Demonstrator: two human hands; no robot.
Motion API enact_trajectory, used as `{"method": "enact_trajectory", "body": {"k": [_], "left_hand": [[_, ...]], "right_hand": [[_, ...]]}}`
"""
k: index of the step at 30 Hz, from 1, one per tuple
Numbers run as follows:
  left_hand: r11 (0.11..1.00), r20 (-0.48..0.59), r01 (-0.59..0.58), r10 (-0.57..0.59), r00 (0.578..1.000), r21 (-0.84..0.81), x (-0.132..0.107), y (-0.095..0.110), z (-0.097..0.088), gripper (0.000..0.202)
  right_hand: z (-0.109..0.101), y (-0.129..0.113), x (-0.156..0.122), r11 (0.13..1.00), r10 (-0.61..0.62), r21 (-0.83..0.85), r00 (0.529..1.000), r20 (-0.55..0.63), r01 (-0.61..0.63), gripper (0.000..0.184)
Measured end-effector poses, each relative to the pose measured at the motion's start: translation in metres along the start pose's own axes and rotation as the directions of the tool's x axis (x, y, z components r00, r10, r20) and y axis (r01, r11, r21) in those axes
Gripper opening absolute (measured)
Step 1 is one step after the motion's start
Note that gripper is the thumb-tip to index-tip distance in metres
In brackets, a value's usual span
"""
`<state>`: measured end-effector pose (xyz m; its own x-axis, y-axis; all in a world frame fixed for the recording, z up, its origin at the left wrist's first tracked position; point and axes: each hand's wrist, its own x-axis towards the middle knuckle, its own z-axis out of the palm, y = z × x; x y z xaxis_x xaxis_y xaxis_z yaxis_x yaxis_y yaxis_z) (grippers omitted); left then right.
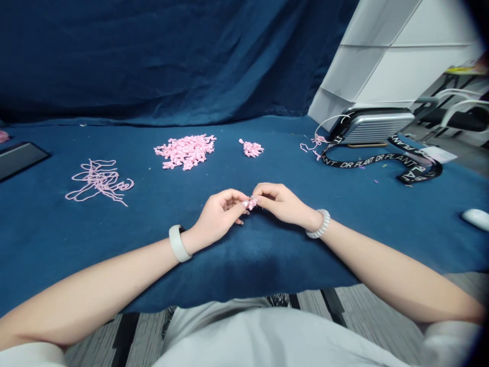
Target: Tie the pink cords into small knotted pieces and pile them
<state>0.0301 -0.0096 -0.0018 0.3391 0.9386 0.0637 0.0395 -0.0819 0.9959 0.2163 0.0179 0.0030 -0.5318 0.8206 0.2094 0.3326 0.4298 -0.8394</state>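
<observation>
Piece (252, 204), pink, sits between your left hand (217, 216) and right hand (284, 204), nearer you than small pink pile (252, 149). Both hands pinch it, fingertips nearly closed. Step looks like fine two-handed fingerwork; next move likely calls for light, steady pinch.

1. Centre: a small, knobbly pink yarn piece (252, 204), bumpy.
2. Left, loose pale-pink yarn strands (100, 181), matt!
3. Beneath everything, a flat navy-blue cloth cover (153, 219), matt, lightly creased.
4. Upper right, a silver, round-cornered metallic-looking case (376, 127), ribbed, shiny!
5. Right edge: a white, rounded plastic-looking object (477, 219), smooth.
</observation>
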Motion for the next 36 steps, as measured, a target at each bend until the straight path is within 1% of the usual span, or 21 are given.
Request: {"method": "enact_trajectory", "body": {"k": [3,6,10,14,19,21,23,24,26,27,29,31,33,36], "left_hand": [[1.000,-0.039,-0.019,0.020,0.999,0.019,0.000,-0.002,0.002,0.022],[0.996,-0.080,-0.065,0.069,0.994,0.060,-0.001,-0.004,0.003,0.022],[0.977,-0.115,-0.117,0.139,0.984,0.180,-0.002,-0.007,0.003,0.019],[0.955,-0.122,-0.129,0.166,0.978,0.267,-0.003,-0.006,0.001,0.016],[0.949,-0.139,-0.134,0.179,0.974,0.285,-0.003,-0.005,0.001,0.015],[0.952,-0.147,-0.133,0.178,0.973,0.277,-0.002,-0.006,0.000,0.016],[0.953,-0.153,-0.130,0.177,0.972,0.274,-0.002,-0.006,0.000,0.016],[0.952,-0.159,-0.130,0.179,0.971,0.278,-0.002,-0.007,-0.001,0.016],[0.943,-0.165,-0.134,0.191,0.968,0.306,-0.002,-0.007,-0.001,0.015],[0.934,-0.166,-0.139,0.202,0.965,0.330,-0.002,-0.007,-0.001,0.014],[0.906,-0.158,-0.162,0.239,0.958,0.390,-0.002,-0.007,-0.001,0.012],[0.870,-0.143,-0.196,0.287,0.947,0.453,-0.003,-0.006,-0.001,0.011],[0.837,-0.132,-0.223,0.328,0.935,0.499,-0.003,-0.006,0.000,0.010],[0.814,-0.121,-0.238,0.350,0.929,0.529,-0.004,-0.005,0.000,0.010]], "right_hand": [[0.001,0.000,0.000,1.000,-0.009,-0.014,1.000,-0.009,0.009,0.022],[0.001,-0.001,0.000,1.000,-0.015,-0.013,1.000,-0.020,0.014,0.023],[0.001,-0.002,-0.001,1.000,-0.010,-0.003,1.000,-0.024,0.010,0.024],[0.003,-0.004,-0.001,1.000,0.016,-0.002,1.000,-0.016,-0.016,0.024],[0.006,-0.005,0.001,0.998,0.057,0.002,0.998,0.000,-0.057,0.026],[0.005,-0.005,0.001,0.998,0.052,-0.018,0.999,-0.005,-0.052,0.026],[0.002,-0.007,0.000,0.996,-0.003,-0.085,0.998,-0.055,-0.001,0.023],[0.001,-0.009,-0.002,0.989,-0.058,-0.139,0.994,-0.094,0.044,0.020],[-0.002,-0.014,-0.005,0.953,-0.194,-0.265,0.969,-0.155,0.149,0.014],[-0.002,-0.017,-0.008,0.926,-0.254,-0.326,0.954,-0.158,0.192,0.011],[-0.002,-0.022,-0.012,0.868,-0.326,-0.431,0.938,-0.119,0.247,0.013],[0.001,-0.025,-0.015,0.813,-0.337,-0.524,0.939,-0.063,0.256,0.015],[0.004,-0.025,-0.015,0.765,-0.319,-0.595,0.947,-0.020,0.245,0.017],[0.006,-0.024,-0.014,0.726,-0.289,-0.649,0.957,0.010,0.226,0.020]]}}
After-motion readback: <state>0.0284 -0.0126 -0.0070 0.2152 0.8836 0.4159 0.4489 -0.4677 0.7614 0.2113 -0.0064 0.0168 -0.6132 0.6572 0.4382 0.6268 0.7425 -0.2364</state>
